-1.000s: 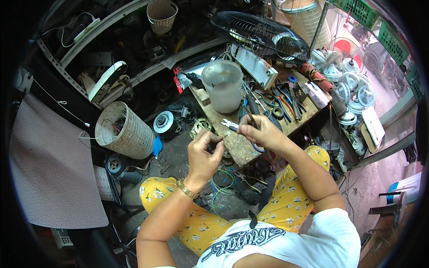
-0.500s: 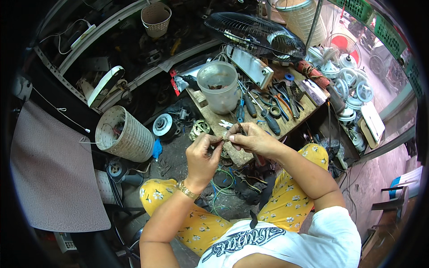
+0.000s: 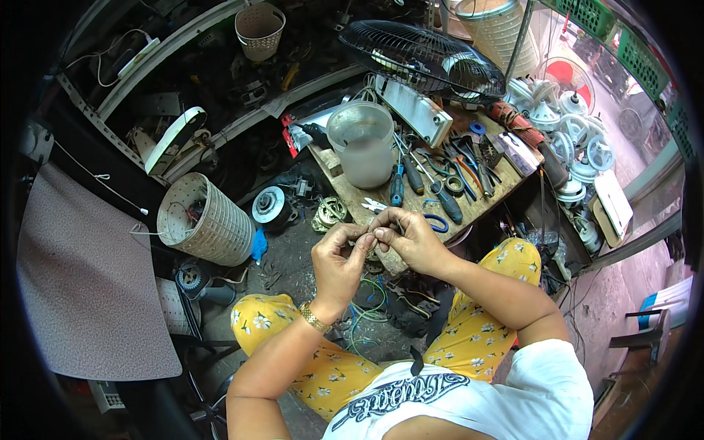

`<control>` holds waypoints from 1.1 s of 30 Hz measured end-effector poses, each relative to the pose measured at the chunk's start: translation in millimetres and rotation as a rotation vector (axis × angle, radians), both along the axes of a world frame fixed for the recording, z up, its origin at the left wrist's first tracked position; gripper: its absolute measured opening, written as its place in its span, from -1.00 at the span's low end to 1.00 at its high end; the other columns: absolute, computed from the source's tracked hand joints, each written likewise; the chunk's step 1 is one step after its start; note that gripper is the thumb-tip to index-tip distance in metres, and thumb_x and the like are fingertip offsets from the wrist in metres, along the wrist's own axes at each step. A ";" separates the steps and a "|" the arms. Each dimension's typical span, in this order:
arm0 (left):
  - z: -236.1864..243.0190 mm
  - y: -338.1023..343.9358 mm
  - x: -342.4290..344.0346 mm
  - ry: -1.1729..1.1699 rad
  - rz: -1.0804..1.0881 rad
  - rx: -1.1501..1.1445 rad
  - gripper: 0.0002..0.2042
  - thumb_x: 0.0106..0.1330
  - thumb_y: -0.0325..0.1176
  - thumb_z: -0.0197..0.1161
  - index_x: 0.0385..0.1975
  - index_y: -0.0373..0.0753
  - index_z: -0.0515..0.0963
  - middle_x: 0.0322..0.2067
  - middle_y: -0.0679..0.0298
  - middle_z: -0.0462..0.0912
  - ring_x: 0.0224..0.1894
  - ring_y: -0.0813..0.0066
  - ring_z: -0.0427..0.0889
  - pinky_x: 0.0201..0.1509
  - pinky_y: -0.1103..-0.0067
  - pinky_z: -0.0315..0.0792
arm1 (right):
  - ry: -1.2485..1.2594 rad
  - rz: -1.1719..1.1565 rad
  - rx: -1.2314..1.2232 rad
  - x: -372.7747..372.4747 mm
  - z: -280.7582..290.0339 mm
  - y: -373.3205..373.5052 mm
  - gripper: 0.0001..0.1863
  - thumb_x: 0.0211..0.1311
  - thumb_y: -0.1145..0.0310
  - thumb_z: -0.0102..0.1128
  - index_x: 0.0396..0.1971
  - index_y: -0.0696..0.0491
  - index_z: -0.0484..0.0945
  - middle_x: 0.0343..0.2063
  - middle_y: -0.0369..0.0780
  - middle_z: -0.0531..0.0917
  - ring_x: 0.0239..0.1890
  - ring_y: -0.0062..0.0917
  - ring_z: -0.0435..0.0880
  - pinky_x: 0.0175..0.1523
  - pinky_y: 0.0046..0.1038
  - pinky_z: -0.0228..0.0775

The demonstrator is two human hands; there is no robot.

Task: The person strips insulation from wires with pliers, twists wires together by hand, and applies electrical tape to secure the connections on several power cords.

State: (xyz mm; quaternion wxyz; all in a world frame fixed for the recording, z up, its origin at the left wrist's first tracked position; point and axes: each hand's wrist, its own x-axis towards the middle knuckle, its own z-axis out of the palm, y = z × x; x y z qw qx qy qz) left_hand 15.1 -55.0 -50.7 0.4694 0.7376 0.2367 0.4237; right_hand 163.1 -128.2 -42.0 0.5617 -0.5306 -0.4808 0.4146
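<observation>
Near the front edge of the wooden bench [image 3: 345,185], my left hand [image 3: 339,257] and my right hand [image 3: 414,242] meet fingertip to fingertip. Both pinch a tiny piece between thumbs and forefingers; it is too small and covered to name. A gold watch circles my left wrist. Just beyond my right hand lies a blue loop handle [image 3: 438,223], like that of scissors. A small pale metal tool [image 3: 372,204] rests beyond my fingers. Farther back stands a translucent plastic bucket [image 3: 361,150], with a blue-handled screwdriver [image 3: 397,187] beside it.
Pliers [image 3: 480,165], more screwdrivers and a tape roll [image 3: 453,183] crowd the bench's right. A black fan guard [image 3: 425,59] sits behind. On the floor at left are a woven-pattern basket [image 3: 213,220], a motor part [image 3: 270,205] and a copper-wound coil [image 3: 330,214]. Loose wires [image 3: 367,308] lie between my knees.
The dark slender tool that was in my right hand is no longer seen there. The blue loop handle shows more fully. Both hands stay close together, shifted slightly right.
</observation>
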 end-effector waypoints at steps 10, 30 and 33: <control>-3.3 7.5 1.2 -0.146 -0.176 -0.479 -0.87 0.36 -0.42 0.10 -0.35 -0.36 0.48 -0.46 0.28 0.57 -0.40 0.67 0.54 -0.40 0.69 0.52 | -0.003 0.032 0.023 -0.6 3.3 0.4 -0.87 0.27 0.45 0.10 -0.28 0.20 0.47 -0.50 -0.32 0.53 -0.44 -0.72 0.47 -0.31 -0.63 0.36; -8.6 30.7 8.5 -0.320 -0.417 -0.680 -0.58 0.45 -0.10 -0.07 0.12 -0.30 0.26 -0.01 0.11 0.51 0.04 0.42 0.46 0.17 0.45 0.29 | 0.626 0.070 -0.095 1.2 16.5 -7.4 -0.86 0.24 0.25 -0.09 -0.30 -0.03 0.27 -0.44 -0.15 0.57 -0.68 -0.73 0.24 -0.61 -0.70 0.14; -15.9 24.1 11.0 -0.290 -0.421 -0.653 -0.67 0.37 -0.20 0.13 -0.01 -0.29 0.39 -0.36 0.34 0.55 -0.29 0.62 0.51 -0.08 0.69 0.37 | 0.525 0.111 -0.091 4.4 16.9 -9.4 -0.84 0.24 0.21 -0.10 -0.31 -0.03 0.28 -0.41 -0.13 0.58 -0.68 -0.73 0.24 -0.61 -0.69 0.15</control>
